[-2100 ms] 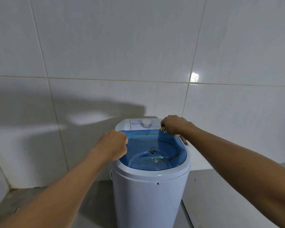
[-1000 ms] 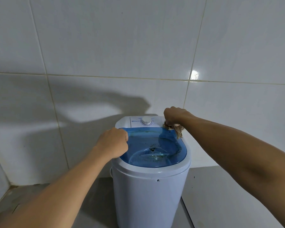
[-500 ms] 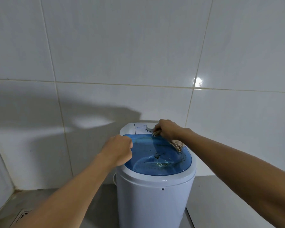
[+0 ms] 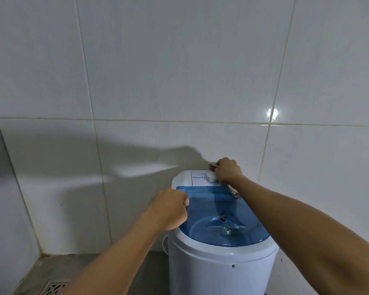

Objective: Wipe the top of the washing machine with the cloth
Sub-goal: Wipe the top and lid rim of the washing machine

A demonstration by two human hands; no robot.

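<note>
Head | cloth (image 4: 233, 189) under R hand (image 4: 228, 170) | washer (image 4: 219, 269) back panel

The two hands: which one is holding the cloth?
The right hand, at the back by the white dial, holds the cloth. The left hand is a bare fist on the lid's left edge.

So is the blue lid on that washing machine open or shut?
Shut. The blue lid lies flat inside the white rim of the washing machine, no gap showing.
</note>
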